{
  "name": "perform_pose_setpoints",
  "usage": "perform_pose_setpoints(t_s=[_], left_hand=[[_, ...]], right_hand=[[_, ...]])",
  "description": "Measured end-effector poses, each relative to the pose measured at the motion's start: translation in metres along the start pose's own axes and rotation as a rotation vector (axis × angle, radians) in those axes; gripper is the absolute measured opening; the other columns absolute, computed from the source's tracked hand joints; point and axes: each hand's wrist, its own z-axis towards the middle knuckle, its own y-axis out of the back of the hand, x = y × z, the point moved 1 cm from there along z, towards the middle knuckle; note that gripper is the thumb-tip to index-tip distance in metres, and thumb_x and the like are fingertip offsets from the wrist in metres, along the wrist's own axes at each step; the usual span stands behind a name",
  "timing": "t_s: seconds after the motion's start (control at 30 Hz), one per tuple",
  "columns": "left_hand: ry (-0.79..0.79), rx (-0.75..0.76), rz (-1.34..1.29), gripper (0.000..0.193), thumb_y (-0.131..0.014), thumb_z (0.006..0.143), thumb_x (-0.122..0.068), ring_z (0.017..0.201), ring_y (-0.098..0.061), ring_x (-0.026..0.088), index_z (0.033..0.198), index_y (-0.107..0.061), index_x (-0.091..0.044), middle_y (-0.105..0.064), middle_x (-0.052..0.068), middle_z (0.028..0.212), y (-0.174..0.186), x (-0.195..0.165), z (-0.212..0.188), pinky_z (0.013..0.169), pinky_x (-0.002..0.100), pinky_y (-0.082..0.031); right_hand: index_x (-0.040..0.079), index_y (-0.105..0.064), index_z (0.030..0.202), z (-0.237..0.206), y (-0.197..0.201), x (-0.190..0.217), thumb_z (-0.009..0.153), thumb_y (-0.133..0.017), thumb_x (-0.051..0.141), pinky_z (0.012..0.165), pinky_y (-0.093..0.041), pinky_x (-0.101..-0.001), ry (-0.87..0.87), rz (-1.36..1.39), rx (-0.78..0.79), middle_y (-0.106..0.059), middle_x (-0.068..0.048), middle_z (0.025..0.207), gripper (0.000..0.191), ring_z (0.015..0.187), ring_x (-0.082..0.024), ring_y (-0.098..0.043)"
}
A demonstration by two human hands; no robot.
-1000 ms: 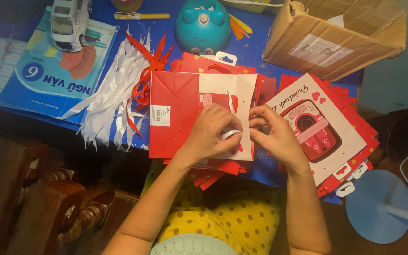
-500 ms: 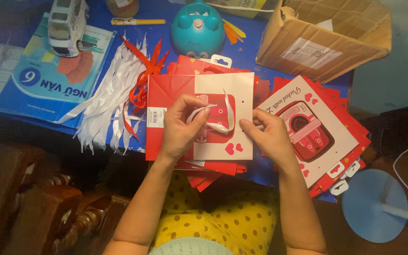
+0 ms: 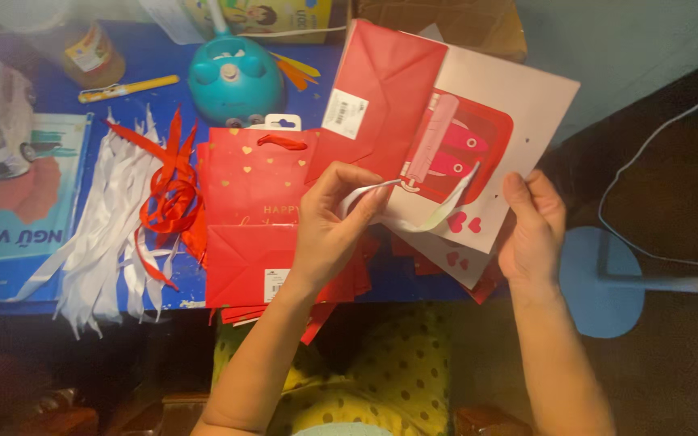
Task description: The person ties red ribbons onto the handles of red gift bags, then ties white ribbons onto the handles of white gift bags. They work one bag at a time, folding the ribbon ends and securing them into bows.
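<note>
Dim room, blue table [image 3: 163, 60], dark floor [image 3: 672, 371]

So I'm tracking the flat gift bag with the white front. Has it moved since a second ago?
Yes. The gift bag has been lifted off the stack of red bags, up toward the teal round toy.

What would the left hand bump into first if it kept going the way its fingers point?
Probably the red and white gift bag. The left hand pinches a white ribbon, fingers pointing up and right toward that bag. How far above the table each sits is hard to judge.
</note>
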Motion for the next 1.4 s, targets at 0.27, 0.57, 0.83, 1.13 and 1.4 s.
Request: perform_pose_setpoints(t_s=[0.27, 0.57, 0.83, 1.13, 1.4], left_hand=[[0.097, 0.085, -0.001, 0.014, -0.071, 0.099, -0.012, 0.091, -0.065, 0.009, 0.105, -0.066, -0.001, -0.068, 0.002, 0.097, -0.026, 0.037, 0.002, 0.082, 0.026, -0.054], [0.095, 0.14, 0.033, 0.016, -0.072, 0.1, -0.014, 0.098, -0.064, 0.008, 0.107, -0.072, 0.001, -0.071, 0.003, 0.101, -0.038, 0.035, 0.001, 0.088, 0.027, -0.054], [0.008, 0.107, -0.289, 0.013, -0.071, 0.103, -0.011, 0.093, -0.064, 0.007, 0.111, -0.069, -0.002, -0.069, 0.003, 0.104, -0.009, -0.013, -0.005, 0.08, 0.025, -0.054], [-0.268, -0.22, -0.04, 0.013, -0.069, 0.106, -0.017, 0.058, -0.042, -0.001, 0.112, -0.067, -0.006, -0.061, -0.001, 0.083, 0.114, -0.089, 0.026, 0.05, 0.018, -0.029], [-0.227, -0.443, 0.275, 0.012, -0.072, 0.101, -0.015, 0.053, -0.043, 0.001, 0.105, -0.068, -0.005, -0.065, 0.0, 0.081, 0.221, -0.117, 0.066, 0.046, 0.019, -0.029]], right_hand=[[-0.001, -0.057, 0.139, -0.06, 0.081, -0.033, 0.099, -0.061, 0.007, 0.106, -0.046, -0.0324, -0.125, -0.117, -0.265, -0.065, -0.01, 0.131, 0.041, 0.118, -0.015, -0.061], [0.001, -0.063, 0.136, -0.057, 0.031, -0.011, 0.104, -0.062, 0.004, 0.114, -0.043, -0.0345, 0.304, -0.888, 0.108, -0.062, -0.014, 0.137, 0.032, 0.132, -0.023, -0.056], [0.004, -0.064, 0.116, -0.039, -0.106, -0.026, 0.095, -0.068, 0.011, 0.081, -0.058, -0.0288, 0.22, -0.805, 0.523, -0.074, -0.006, 0.098, 0.023, 0.093, -0.013, -0.075], [-0.004, -0.063, 0.139, -0.035, -0.227, -0.071, 0.099, -0.066, 0.01, 0.067, -0.054, -0.0241, -0.3, -0.234, 0.772, -0.078, -0.007, 0.093, 0.042, 0.072, -0.006, -0.061], [0.006, -0.047, 0.151, -0.075, -0.278, -0.098, 0.095, -0.062, 0.006, 0.062, -0.056, -0.023, -0.403, -0.244, 0.824, -0.076, -0.006, 0.096, 0.057, 0.074, -0.005, -0.063]])
